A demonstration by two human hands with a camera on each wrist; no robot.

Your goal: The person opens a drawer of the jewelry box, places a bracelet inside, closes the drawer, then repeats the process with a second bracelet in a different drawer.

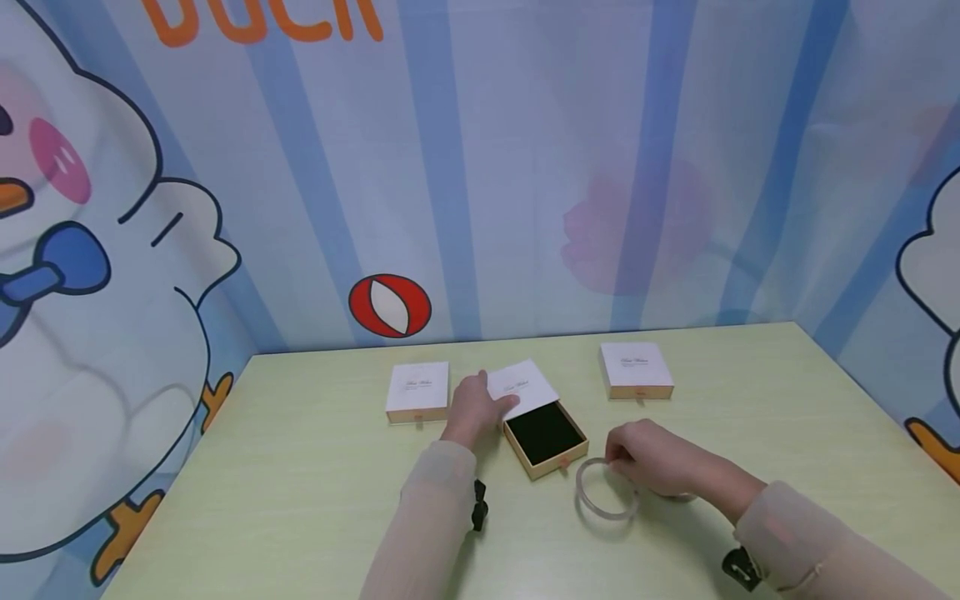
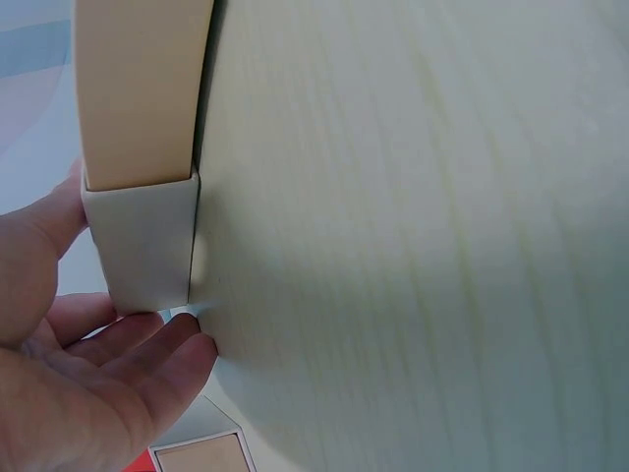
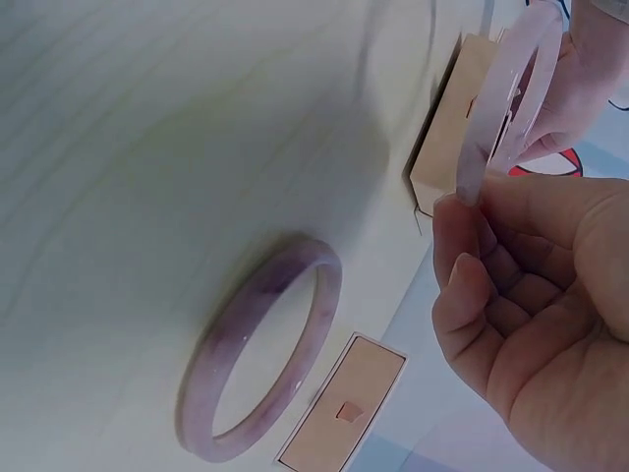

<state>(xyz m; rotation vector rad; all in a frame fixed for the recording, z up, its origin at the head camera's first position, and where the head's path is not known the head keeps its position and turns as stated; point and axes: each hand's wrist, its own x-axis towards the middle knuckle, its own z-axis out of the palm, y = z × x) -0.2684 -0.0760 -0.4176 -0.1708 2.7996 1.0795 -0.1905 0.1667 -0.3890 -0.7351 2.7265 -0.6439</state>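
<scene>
In the head view a small white drawer-style jewelry box [image 1: 522, 382] sits tilted on the table, its tan drawer [image 1: 545, 433] pulled out toward me and showing a black lining. My left hand [image 1: 476, 412] grips the white sleeve of this box at its left and back, thumb on top; the left wrist view shows fingers [image 2: 162, 369] curled at the sleeve's end. Between thumb and fingertips my right hand [image 1: 660, 457] pinches a pale translucent bangle [image 1: 609, 515], raised in front of the drawer. Below that hand, a purple mottled bangle [image 3: 231, 334] lies on the table.
Closed white boxes with tan fronts stand on both sides: one box [image 1: 417, 387] left of my left hand, another box [image 1: 636, 367] at the back right. A cartoon-printed backdrop [image 1: 510, 167] rises behind the table's [image 1: 300, 500] back edge.
</scene>
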